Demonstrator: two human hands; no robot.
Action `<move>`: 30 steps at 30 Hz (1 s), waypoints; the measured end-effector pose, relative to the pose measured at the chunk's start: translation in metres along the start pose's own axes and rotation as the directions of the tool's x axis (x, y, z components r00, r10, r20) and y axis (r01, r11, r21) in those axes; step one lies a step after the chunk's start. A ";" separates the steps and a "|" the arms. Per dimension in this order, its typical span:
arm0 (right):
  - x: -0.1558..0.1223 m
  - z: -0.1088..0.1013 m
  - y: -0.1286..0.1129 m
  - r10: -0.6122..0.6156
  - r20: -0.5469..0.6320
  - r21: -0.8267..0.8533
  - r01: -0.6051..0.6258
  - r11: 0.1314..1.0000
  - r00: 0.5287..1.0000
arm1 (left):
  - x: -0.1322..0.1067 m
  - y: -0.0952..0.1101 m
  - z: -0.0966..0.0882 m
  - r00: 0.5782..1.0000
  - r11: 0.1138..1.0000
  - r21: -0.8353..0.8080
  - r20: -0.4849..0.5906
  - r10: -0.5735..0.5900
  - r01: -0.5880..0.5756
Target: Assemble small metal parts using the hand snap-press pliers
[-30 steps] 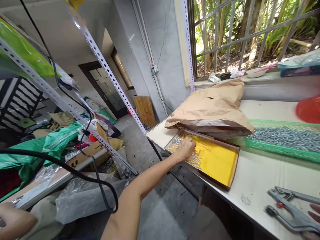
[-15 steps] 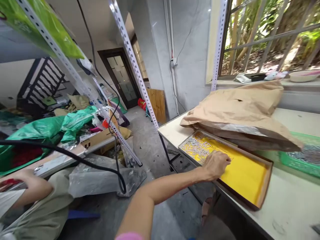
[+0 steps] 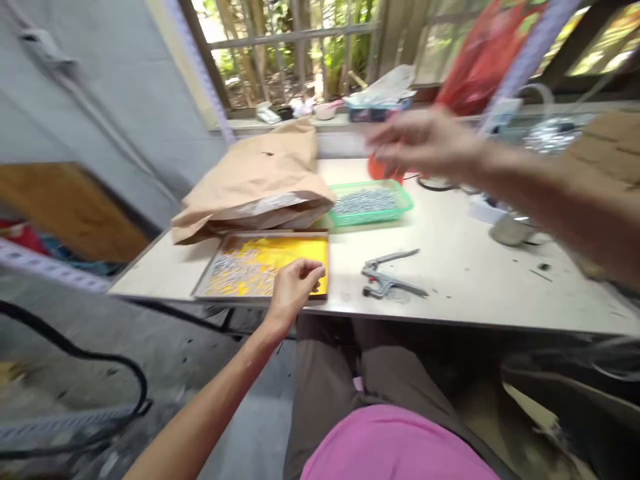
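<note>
Paper bag behind shallow box. Metal pins lie loose in box, mostly left; rim likely stops roll-off. Left hand over box's right end, fingertips nearly together; can't tell if loaded. Green basket corrals more metal bits. Pliers near front edge, presumably for reach. Right hand raised, blurred; grip unclear.

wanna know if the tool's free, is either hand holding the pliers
No, the pliers lie on the table, apart from both the left hand and the blurred right hand.
</note>
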State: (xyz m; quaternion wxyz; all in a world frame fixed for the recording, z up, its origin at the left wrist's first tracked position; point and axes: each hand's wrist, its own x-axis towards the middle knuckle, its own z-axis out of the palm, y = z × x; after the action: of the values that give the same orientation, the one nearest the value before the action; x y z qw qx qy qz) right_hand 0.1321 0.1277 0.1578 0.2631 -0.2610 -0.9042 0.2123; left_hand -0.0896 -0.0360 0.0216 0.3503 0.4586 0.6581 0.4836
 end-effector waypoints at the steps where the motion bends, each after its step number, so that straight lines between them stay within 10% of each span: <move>1: -0.023 0.001 0.006 0.005 0.047 -0.041 -0.003 0.999 0.999 | 0.003 0.000 0.012 0.999 1.000 -0.021 0.038 -0.016 0.017; 9: -0.166 0.109 0.046 0.145 0.121 -0.412 -0.083 0.907 0.982 | 0.018 0.000 0.092 0.972 0.991 -0.008 0.195 -0.133 0.137; 30: -0.171 0.128 0.090 0.233 0.090 -0.443 -0.170 0.880 0.968 | 0.045 -0.004 0.111 0.770 0.824 0.322 0.311 -0.558 0.467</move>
State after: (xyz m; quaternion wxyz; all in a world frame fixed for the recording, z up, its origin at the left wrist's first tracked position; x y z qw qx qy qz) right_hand 0.2135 0.0663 -0.0499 0.1107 -0.3898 -0.9128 0.0506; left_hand -0.0056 0.0404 -0.0151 0.5392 0.3841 0.7253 0.1890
